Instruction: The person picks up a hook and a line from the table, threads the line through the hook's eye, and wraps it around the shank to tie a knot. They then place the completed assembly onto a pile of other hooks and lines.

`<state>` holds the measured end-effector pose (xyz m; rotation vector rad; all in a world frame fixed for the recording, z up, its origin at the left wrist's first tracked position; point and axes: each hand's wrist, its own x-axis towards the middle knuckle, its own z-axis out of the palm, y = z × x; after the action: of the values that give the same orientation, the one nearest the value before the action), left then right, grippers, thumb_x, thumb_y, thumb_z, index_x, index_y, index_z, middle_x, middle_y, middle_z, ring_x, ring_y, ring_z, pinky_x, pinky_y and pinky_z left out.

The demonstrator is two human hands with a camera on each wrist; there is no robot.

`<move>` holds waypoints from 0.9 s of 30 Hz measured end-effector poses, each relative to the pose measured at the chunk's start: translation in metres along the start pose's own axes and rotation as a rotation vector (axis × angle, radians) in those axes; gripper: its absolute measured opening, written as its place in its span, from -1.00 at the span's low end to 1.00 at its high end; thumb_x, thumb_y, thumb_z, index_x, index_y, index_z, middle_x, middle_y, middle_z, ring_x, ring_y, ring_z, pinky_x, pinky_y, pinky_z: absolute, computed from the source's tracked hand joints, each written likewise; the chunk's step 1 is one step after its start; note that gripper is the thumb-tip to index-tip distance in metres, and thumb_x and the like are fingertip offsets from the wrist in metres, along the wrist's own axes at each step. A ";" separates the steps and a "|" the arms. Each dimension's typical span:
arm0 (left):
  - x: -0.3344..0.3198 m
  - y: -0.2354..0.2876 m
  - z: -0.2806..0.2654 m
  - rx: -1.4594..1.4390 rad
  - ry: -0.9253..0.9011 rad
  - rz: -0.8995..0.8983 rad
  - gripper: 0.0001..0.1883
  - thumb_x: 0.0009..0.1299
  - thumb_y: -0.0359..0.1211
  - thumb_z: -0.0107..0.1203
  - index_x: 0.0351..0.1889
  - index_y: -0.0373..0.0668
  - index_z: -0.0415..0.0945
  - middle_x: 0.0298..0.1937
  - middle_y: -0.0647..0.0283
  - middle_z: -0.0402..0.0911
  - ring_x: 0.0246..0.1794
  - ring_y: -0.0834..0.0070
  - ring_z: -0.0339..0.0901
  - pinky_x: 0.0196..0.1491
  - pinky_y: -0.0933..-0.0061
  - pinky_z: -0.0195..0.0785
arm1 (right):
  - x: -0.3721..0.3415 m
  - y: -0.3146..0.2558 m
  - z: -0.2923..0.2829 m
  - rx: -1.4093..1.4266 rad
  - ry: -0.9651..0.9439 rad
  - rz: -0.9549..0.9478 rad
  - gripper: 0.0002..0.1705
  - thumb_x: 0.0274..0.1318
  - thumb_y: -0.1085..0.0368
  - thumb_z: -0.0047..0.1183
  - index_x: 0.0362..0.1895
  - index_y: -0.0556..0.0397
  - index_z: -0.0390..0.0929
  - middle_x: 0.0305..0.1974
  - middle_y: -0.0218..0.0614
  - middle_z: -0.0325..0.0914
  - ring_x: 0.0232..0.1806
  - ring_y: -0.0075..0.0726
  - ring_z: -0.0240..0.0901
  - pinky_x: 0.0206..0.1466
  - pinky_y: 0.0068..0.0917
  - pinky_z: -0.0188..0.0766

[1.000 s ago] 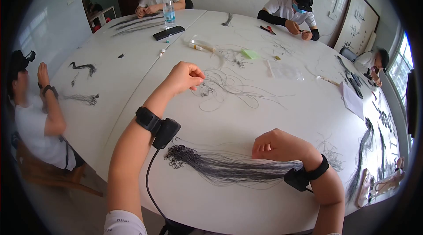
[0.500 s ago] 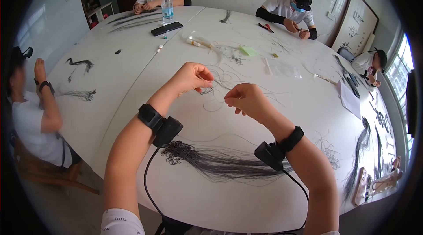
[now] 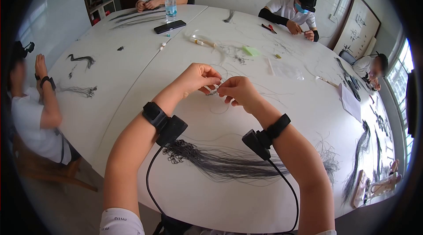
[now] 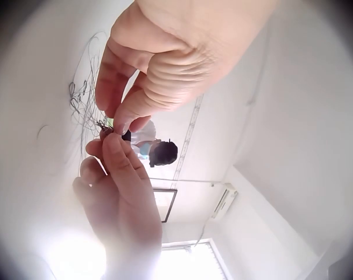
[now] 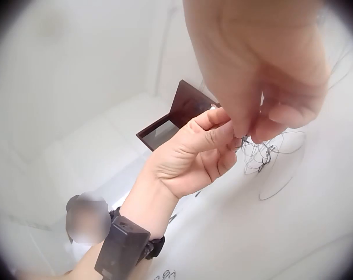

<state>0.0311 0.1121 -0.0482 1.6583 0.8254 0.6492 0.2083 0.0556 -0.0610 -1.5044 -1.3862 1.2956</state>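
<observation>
Midframe in my head view, the left hand [image 3: 197, 79] and right hand [image 3: 243, 93] meet, fingertips together. Both sets of fingers are narrowed to a pinch on a dark strand [image 5: 242, 142], seemingly, though what sits between the tips is too small for me to make out. A loose tangle [image 4: 78, 96] lies on the surface [image 3: 185, 208] around and beyond them.

Below centre I have a thick dark bundle [image 3: 229, 164], crossed by the right forearm [image 3: 304, 164]; the right cable [image 3: 286, 177] also passes over it. Past the hands, toward upper right, lie a green slip [image 3: 250, 51] and a clear bag [image 3: 288, 71]; a phone [image 3: 170, 26] and a bottle [image 3: 170, 8] stand upper left of centre.

The near edge curves along the bottom of the frame, and a seam [image 3: 134, 80] slants toward lower left. My open room is the white stretch between hands and bundle.
</observation>
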 end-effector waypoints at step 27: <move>0.009 -0.018 -0.001 0.088 -0.092 0.100 -0.85 0.22 -0.47 0.18 -0.28 -0.35 0.54 -0.39 0.19 0.62 -0.43 0.55 0.57 -0.34 0.57 0.52 | -0.010 0.006 -0.017 0.091 0.028 -0.038 -0.84 -0.02 0.31 0.11 -0.36 0.14 0.51 -0.44 -0.32 0.53 -0.49 -0.51 0.42 -0.51 -0.59 0.27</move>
<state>0.0327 0.1220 -0.0656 1.8052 0.7172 0.6084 0.2271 0.0467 -0.0604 -1.4234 -1.3138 1.2922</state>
